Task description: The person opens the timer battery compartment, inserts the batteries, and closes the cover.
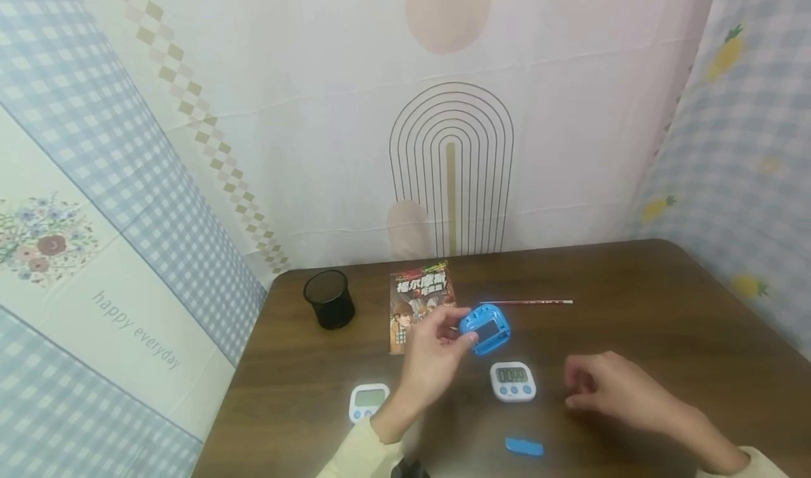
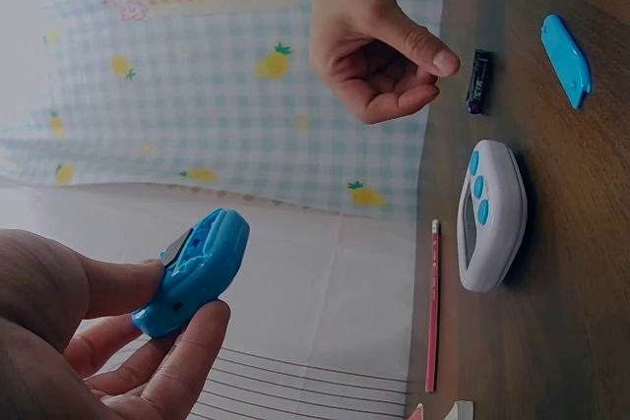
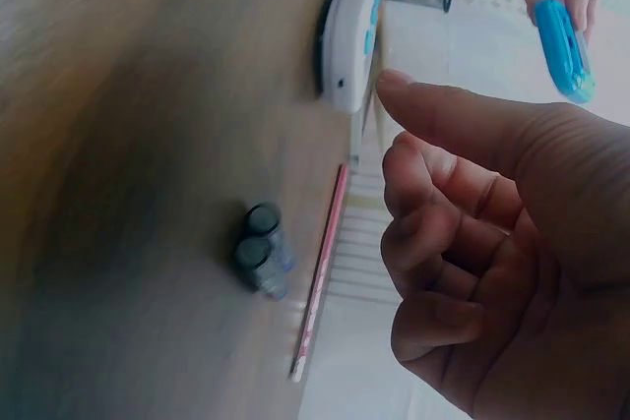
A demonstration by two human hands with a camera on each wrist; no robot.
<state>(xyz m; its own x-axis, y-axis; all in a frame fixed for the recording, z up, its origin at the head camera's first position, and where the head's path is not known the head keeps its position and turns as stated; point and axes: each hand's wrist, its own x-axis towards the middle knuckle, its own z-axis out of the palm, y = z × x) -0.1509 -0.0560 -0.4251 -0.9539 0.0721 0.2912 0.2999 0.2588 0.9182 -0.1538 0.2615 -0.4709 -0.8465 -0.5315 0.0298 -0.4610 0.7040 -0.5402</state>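
Just below frame centre: left hand [image 1: 434, 351] is pinching blue device [image 1: 486, 346] by its edge, seemingly keeping its recessed face uncovered | lower right: right hand [image 1: 624, 390] is hovering empty, loosely curled; 2 batteries [image 3: 256, 255] are lying nearby, apparently within reach

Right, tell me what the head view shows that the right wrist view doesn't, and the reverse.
Only the head view: the small blue strip and the partly covered white timer. Only the right wrist view: two dark batteries side by side. Both: the pencil, the other white timer, the black mesh cup, the empty right hand and the left hand, which holds the blue casing.
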